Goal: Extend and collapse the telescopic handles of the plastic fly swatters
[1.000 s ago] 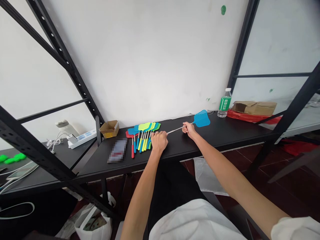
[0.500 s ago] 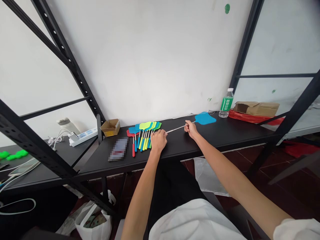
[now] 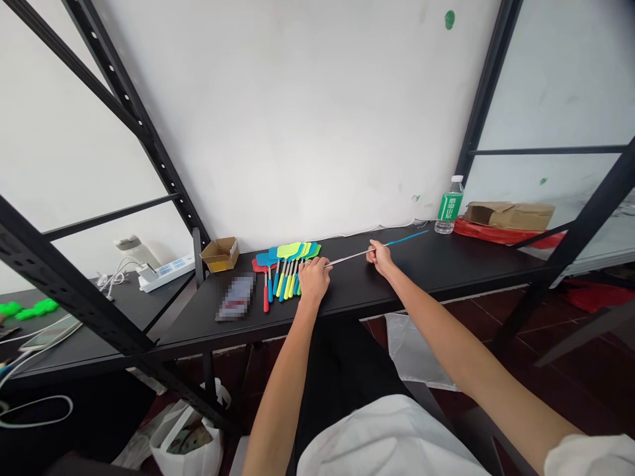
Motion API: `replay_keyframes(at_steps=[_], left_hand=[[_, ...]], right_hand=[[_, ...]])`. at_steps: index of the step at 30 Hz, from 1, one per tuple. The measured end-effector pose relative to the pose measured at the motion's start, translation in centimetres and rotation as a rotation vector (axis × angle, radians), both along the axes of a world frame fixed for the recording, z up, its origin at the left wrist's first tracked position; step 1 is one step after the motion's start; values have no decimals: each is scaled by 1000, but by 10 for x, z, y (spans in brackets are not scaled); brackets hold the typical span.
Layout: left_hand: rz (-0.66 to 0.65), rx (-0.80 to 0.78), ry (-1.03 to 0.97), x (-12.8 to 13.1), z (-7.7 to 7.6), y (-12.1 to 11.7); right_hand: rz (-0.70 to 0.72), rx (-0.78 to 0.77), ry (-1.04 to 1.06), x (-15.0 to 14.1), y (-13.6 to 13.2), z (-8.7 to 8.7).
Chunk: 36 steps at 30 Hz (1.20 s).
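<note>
Both hands hold a fly swatter (image 3: 350, 256) with a thin metal rod stretched between them. My left hand (image 3: 313, 274) is closed around its handle end, which the fingers hide. Further up the rod, my right hand (image 3: 381, 257) pinches it close to the blue head (image 3: 407, 238), which is seen edge-on as a thin line. Just left of my left hand lies a row of several fly swatters (image 3: 290, 268) in red, blue, yellow and green, heads toward the wall and handles toward me.
On the black tabletop (image 3: 347, 291) are a small open cardboard box (image 3: 219, 255), a pixelated flat item (image 3: 237, 297) and a water bottle (image 3: 449, 205). A brown carton (image 3: 526, 216) rests on red plastic (image 3: 489, 233) at right. Black metal posts (image 3: 171, 175) frame both sides.
The blue swatter head has turned from showing its broad face to edge-on. Both hands stay in almost the same places on the swatter.
</note>
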<state>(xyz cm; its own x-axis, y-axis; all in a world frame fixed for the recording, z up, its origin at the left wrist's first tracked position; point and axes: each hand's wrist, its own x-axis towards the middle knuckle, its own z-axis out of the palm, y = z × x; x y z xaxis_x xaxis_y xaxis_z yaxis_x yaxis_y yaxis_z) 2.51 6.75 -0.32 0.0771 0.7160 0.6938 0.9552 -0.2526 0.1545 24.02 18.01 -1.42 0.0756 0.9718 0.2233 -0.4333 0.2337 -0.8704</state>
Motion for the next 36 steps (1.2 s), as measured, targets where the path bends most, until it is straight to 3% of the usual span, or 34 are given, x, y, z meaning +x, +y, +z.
replay_keyframes(at_steps=[10, 20, 30, 36], left_hand=[[130, 35, 20, 6, -1, 2], [-7, -16, 18, -1, 4, -4], [122, 16, 15, 5, 0, 0], [-4, -36, 15, 1, 2, -2]], right_hand=[[-13, -1, 38, 1, 1, 0], [-35, 2, 81, 2, 3, -1], [-34, -3, 69, 0, 4, -1], [-51, -12, 74, 1, 3, 0]])
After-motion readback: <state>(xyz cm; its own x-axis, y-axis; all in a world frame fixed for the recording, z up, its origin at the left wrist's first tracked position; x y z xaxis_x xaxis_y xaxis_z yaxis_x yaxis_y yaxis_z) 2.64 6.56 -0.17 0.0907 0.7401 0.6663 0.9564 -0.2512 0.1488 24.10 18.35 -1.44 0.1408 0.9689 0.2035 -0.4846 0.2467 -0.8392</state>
